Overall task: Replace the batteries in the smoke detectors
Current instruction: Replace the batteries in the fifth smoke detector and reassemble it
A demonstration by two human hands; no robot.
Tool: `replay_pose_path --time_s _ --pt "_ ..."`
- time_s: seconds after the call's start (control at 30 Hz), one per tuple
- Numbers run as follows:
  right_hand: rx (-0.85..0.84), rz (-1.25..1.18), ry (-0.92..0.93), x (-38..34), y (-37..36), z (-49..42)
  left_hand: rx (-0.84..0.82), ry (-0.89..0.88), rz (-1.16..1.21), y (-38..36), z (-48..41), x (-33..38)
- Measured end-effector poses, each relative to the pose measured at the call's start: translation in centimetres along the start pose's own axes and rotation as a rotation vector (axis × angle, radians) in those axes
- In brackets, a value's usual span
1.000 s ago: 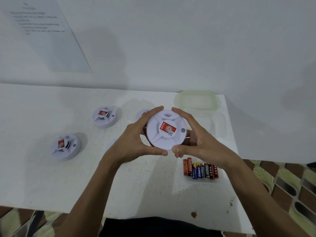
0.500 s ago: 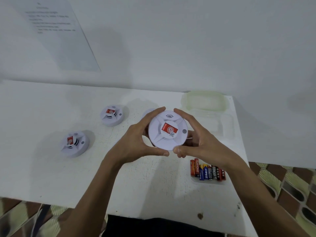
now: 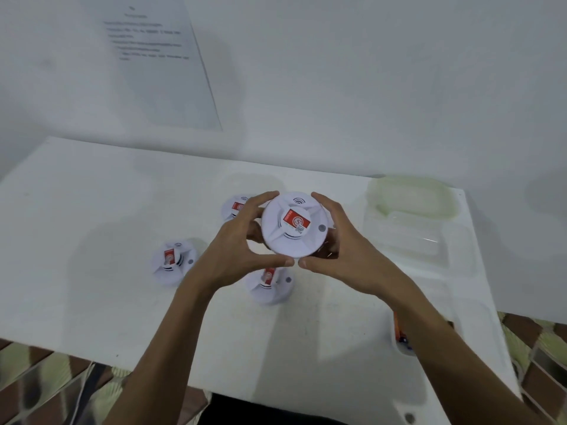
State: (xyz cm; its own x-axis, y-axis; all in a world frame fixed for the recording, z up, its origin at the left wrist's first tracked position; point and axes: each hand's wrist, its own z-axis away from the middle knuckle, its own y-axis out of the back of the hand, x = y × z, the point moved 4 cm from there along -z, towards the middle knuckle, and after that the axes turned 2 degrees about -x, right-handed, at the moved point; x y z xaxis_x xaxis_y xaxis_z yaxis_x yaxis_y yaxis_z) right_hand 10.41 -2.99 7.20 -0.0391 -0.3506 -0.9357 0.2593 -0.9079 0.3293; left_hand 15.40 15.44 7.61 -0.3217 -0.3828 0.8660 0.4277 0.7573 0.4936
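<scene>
Both hands hold one white smoke detector (image 3: pixel 294 225) in the air above the middle of the white table (image 3: pixel 92 240). Its face, with a red label and a small grey button, is turned up toward the person.

- The left hand (image 3: pixel 236 253) curls round the detector's left rim, with the thumb along the near edge and the fingers hooked over the far edge.
- The right hand (image 3: pixel 346 250) grips the right rim in the same way. The two thumb tips lie just beside each other under the near edge.

Three more detectors of the same type sit on the table.

- The far detector (image 3: pixel 237 207) is partly hidden behind the left hand's fingers.
- The left detector (image 3: pixel 173 262) stands apart to the left.
- The near detector (image 3: pixel 270 285) lies directly below the held one.

A row of batteries (image 3: pixel 400 332) is mostly covered by the right forearm, and only its left end shows. A clear plastic container (image 3: pixel 408 243) sits to the right, and its pale green lid (image 3: pixel 411 194) lies behind it by the wall. A printed sheet (image 3: pixel 159 62) is fixed to the wall. Patterned floor tiles (image 3: pixel 546 348) are visible beyond the table's edge.
</scene>
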Motion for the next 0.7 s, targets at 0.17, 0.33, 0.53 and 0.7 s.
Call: replay_pose_path --time_s 0.17,0.33,0.53,0.7 --pt "0.036 0.015 0.004 -1.7 -4.4 -5.5 -0.009 0.037 -0.033 6.3 0.2 -4.0" --pt "0.075 0.113 0.013 -4.1 -10.5 -12.1 -0.020 0.053 -0.149 14.2 0.4 -9.8" --pt "0.059 0.194 -0.005 -5.1 -17.3 -20.5 -0.027 0.098 -0.205 22.1 -0.4 -17.2" --pt "0.038 0.249 -0.098 -3.7 -21.1 -25.7 -0.073 0.093 -0.323 24.8 -2.0 -22.8"
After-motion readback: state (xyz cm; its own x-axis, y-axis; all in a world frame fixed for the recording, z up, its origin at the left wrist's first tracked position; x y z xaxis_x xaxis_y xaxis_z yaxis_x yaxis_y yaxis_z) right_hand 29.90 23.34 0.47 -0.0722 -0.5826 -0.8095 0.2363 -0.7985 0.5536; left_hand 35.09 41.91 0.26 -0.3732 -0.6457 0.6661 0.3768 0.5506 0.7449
